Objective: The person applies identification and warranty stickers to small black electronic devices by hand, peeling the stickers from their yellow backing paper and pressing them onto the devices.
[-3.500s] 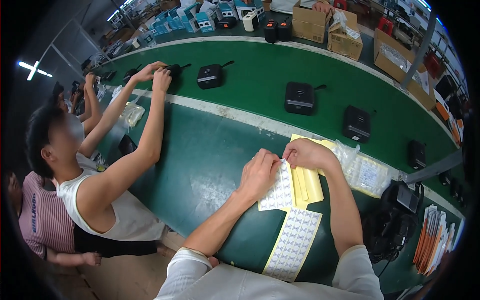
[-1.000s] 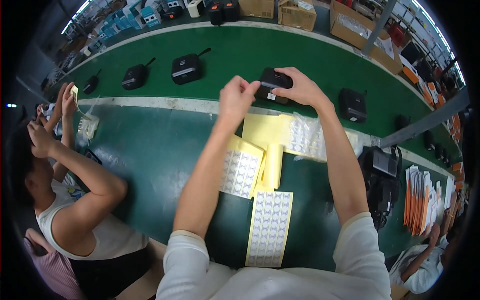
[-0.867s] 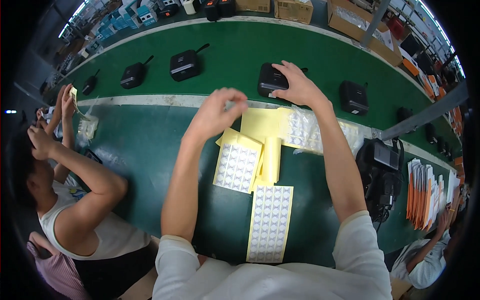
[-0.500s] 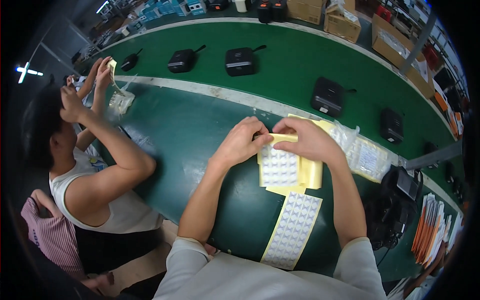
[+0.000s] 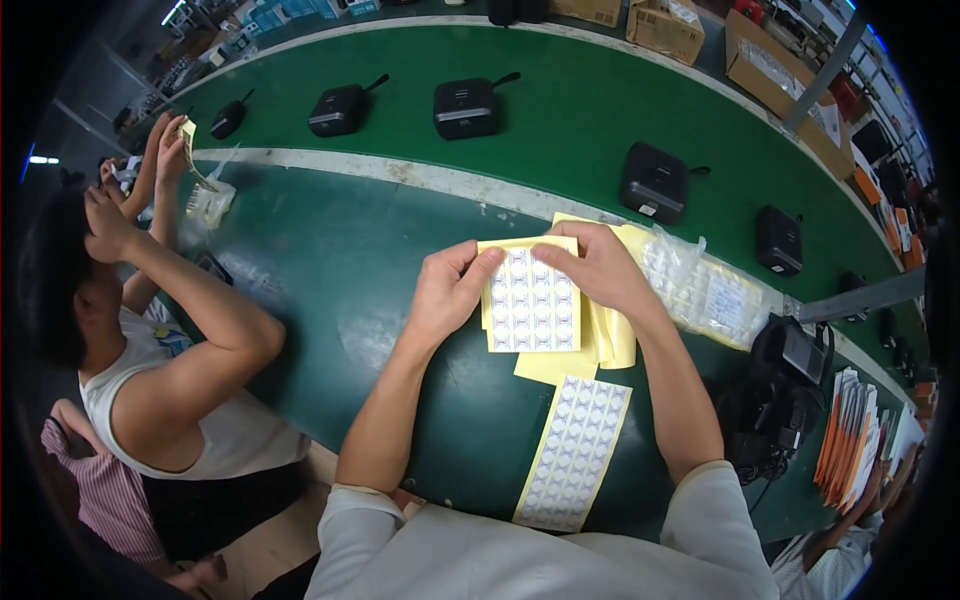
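A sheet of round white stickers on yellow backing [image 5: 532,312] is stretched between my two hands over the green table. My left hand [image 5: 448,290] pinches its upper left corner with the thumb on the front. At the upper right corner, my right hand [image 5: 604,268] grips it the same way; the fingers behind are hidden. Under and beside it lie loose yellow backing papers [image 5: 614,338], partly curled. A longer sticker sheet [image 5: 575,452] rests flat on the table nearer my body. A clear plastic bag of sticker sheets [image 5: 715,292] lies right of my right hand.
Black boxy devices with wrist straps, one straight ahead [image 5: 655,183], stand spaced along the green conveyor [image 5: 560,110]. Black equipment with cables [image 5: 775,400] and orange-white packets [image 5: 845,440] sit at right. A co-worker [image 5: 190,390] sits at left, arms raised. Cardboard boxes [image 5: 665,30] line the far side.
The sticker sheet has moved slightly left and is now spread flat between my hands, its folded top edge straightened. My hands have moved apart to its corners. The whole view has shifted slightly.
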Action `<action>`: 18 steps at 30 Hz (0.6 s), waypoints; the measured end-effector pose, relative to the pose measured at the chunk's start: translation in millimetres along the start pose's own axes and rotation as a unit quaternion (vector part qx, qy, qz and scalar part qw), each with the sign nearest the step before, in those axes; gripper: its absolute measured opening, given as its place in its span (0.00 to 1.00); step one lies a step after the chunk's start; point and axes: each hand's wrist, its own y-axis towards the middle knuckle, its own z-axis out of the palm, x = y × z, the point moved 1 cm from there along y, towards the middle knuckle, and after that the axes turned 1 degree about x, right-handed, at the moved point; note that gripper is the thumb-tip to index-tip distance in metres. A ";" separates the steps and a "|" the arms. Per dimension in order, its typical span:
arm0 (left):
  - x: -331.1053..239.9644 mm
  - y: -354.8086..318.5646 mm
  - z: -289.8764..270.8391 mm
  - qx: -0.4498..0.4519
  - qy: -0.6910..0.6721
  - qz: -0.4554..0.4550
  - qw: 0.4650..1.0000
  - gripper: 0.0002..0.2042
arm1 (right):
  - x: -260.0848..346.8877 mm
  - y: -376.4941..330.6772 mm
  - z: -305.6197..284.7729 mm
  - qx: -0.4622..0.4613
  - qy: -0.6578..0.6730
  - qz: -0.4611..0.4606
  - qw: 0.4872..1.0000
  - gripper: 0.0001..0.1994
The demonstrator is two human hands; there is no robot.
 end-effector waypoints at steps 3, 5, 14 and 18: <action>0.2 0.5 -0.1 0.016 -0.061 0.026 0.998 0.12 | -3.4 -1.1 0.9 -0.020 0.028 -0.015 0.999 0.14; -9.4 -1.7 7.3 0.012 -0.087 0.019 0.996 0.11 | -10.4 1.4 0.0 -0.011 0.015 -0.007 1.000 0.15; -11.9 -4.0 6.7 0.002 -0.103 -0.015 0.995 0.12 | -6.2 2.1 -0.1 0.004 0.013 0.021 1.000 0.12; -10.0 -4.3 5.2 -0.009 -0.080 0.011 0.997 0.11 | -8.8 2.8 0.5 0.010 0.065 -0.014 0.998 0.08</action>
